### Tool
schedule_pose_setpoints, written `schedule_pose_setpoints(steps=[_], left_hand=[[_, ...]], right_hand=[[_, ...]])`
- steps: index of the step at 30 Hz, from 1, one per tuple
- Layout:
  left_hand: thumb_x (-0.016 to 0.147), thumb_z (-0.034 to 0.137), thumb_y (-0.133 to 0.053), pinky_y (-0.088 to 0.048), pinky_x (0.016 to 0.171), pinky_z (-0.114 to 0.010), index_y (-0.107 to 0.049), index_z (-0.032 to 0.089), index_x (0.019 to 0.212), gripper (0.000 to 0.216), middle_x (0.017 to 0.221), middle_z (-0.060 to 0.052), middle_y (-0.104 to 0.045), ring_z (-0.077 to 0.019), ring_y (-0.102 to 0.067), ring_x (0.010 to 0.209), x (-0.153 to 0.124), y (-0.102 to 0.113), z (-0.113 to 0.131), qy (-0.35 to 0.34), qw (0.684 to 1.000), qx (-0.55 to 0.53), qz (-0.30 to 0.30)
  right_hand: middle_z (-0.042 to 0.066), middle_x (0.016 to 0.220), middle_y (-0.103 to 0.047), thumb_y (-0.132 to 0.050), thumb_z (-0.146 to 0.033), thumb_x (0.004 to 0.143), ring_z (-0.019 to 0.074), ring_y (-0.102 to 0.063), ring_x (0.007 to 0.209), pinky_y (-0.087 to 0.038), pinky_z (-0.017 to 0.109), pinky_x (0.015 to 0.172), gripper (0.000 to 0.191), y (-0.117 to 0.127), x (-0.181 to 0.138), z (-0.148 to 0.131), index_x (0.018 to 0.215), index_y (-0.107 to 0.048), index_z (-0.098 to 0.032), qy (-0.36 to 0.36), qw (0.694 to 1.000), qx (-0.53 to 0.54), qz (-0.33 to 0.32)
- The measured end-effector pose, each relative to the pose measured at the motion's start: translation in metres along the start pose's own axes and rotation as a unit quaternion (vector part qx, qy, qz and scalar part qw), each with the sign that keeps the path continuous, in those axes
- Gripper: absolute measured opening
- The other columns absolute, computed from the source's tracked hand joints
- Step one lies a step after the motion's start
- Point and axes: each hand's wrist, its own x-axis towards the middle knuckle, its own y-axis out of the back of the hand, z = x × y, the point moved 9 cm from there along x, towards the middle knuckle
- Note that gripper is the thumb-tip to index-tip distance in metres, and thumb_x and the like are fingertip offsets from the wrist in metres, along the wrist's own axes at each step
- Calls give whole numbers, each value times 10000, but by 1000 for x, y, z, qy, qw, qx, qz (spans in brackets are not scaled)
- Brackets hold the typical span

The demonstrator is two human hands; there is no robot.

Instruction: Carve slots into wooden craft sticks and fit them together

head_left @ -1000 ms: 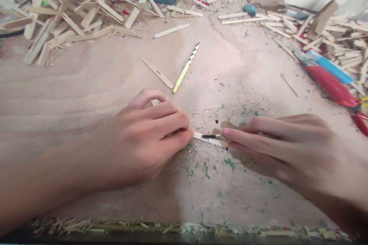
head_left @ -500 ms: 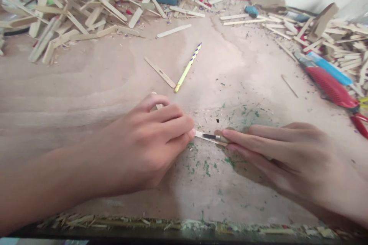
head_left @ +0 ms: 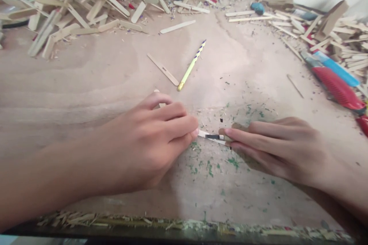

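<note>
Blade work on a flat wooden stick [head_left: 202, 134], which lies mid-worktop [head_left: 100, 72], nearer the front edge than the back. The left hand [head_left: 153, 138], its fingers bunched together, holds the stick's left end; the right hand [head_left: 283, 147] pinches a narrow-bladed craft knife [head_left: 213, 136], blade over the stick. The step in hand appears to be scraping or trimming; the next move calls for a steady stick and left fingertips clear of the blade.
</note>
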Motion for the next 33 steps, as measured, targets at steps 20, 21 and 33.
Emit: schedule_pose_setpoints(steps=[20,21,33], left_hand=[[1145,112,-523,-499,1035,-465,-746,169,1132,230,1095,-52,-795,-242,-673,1029,-3,2,-5,0,1000,-3,-8],[1150,114,-521,-497,1034,-468,-745,160,1143,230,1090,-52,-791,-243,-669,1027,-3,3,-5,-1,1000,-5,-3],[1163,114,-520,-512,1004,-468,-759,139,1126,243,1048,-54,-765,-254,-687,1031,-3,3,-2,-9,1000,-1,-4]], right_hand=[[6,844,-771,-728,-164,1112,82,-603,596,-441,263,556,231,4,0,1,1340,-735,-128,18,1000,18,-13],[1,831,-760,-732,-155,1107,82,-589,590,-433,268,552,227,4,0,0,1332,-737,-121,22,1000,12,-7],[-54,725,-630,-751,-143,1101,84,-451,569,-391,283,525,278,-1,-2,-4,1376,-716,-119,33,999,-29,17]])
